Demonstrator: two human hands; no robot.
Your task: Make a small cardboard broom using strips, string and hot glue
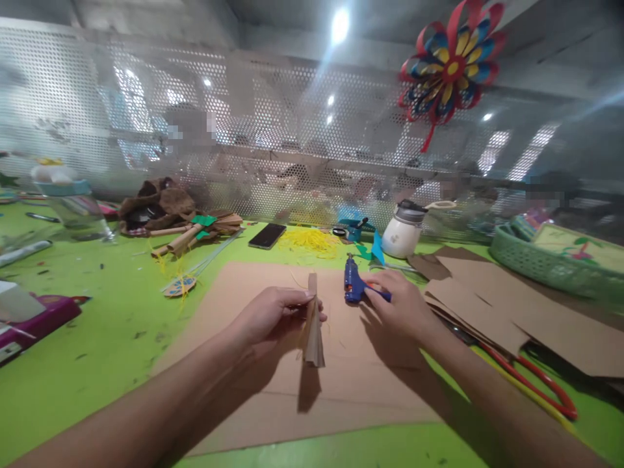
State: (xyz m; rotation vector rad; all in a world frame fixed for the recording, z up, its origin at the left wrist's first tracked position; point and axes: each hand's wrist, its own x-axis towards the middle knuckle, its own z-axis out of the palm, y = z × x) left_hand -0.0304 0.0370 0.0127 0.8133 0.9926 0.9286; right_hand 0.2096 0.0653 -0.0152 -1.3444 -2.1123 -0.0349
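Between the thumb and fingers of my left hand [280, 312] is a narrow piece of folded brown paper [313, 338], pinched near its upper part and held above a brown cardboard sheet [244, 403]. Its lower end flares out and casts a shadow on the sheet. My right hand [397, 299] is closed around the handle of a blue glue gun [354, 283], whose nozzle points away from me. The gun is to the right of the folded paper, apart from it. Some fingers of both hands are hidden.
Red-handled scissors [546, 390] and brown card pieces [487, 292] lie right, by a green basket [550, 260]. Behind are a phone [267, 236], yellow shreds [312, 242], a white jug [402, 234] and paper rolls [182, 242]. A perforated screen [273, 130] backs the green table.
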